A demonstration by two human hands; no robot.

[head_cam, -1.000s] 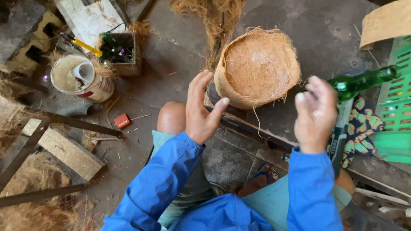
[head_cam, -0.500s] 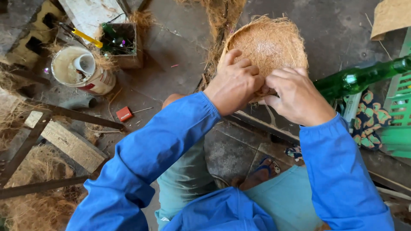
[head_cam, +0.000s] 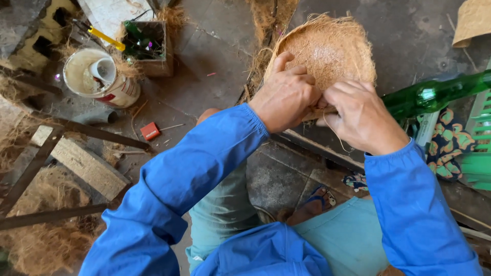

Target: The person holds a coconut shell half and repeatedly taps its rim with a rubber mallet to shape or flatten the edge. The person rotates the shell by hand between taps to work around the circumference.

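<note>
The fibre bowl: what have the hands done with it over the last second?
Both hands closed in from open air onto the fibre bowl. The left hand now grips its near rim, and the right hand pinches the rim beside it. The green bottle, the white tub and the red box stayed put.

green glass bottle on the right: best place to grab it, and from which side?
Judging by pose, grip the green bottle around its body where it widens toward the right, coming from above. It lies roughly on its side, narrow end toward the right hand, with open space above.
</note>
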